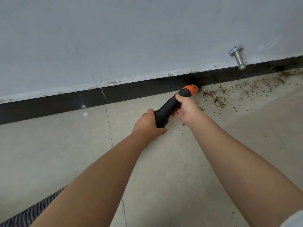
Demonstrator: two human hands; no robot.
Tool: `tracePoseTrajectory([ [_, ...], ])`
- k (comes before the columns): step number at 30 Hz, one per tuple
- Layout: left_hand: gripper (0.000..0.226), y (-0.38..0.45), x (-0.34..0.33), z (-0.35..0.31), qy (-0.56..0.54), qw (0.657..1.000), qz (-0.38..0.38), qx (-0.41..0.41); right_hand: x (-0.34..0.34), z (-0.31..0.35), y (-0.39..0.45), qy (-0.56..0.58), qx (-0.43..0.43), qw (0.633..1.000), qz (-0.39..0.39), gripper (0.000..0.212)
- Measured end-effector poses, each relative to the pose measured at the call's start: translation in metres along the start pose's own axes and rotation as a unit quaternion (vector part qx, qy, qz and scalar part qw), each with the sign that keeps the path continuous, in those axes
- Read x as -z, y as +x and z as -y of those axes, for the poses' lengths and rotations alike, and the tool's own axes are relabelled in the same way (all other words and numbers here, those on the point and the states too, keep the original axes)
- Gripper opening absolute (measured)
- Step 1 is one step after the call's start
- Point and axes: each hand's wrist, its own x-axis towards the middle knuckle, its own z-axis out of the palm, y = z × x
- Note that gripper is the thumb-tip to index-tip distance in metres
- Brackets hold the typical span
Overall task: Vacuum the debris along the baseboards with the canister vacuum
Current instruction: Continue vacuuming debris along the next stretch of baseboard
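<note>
- vacuum handle (170,107): black, orange collar (190,89)
- hose (31,212): grey/black ribbed stripes
- baseboard (65,102): glossy black
- wall (131,38): pale blue-grey
- floor tiles (49,145): beige, faint marbling
- debris (216,97): brown specks
- doorstop (238,56): silver

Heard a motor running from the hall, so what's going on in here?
A person is vacuuming along the baseboard. Both hands grip the black nozzle: the left hand at its rear, the right hand nearer the orange collar. The tip is at the baseboard's foot. Brown debris lies on the floor to the right, toward the doorstop.
</note>
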Motion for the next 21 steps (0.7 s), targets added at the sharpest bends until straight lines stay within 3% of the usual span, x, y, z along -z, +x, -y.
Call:
tracePoseTrajectory([
  [9, 0.053, -0.007, 0.015, 0.018, 0.015, 1.000, 0.021, 0.010, -0.017, -0.015, -0.018, -0.008, 0.037, 0.999, -0.003, 0.039],
  [21, 0.043, -0.099, 0.118, 0.125, -0.023, 0.996, -0.006, 0.085, -0.141, -0.103, -0.100, -0.089, -0.005, 0.992, 0.085, 0.044],
])
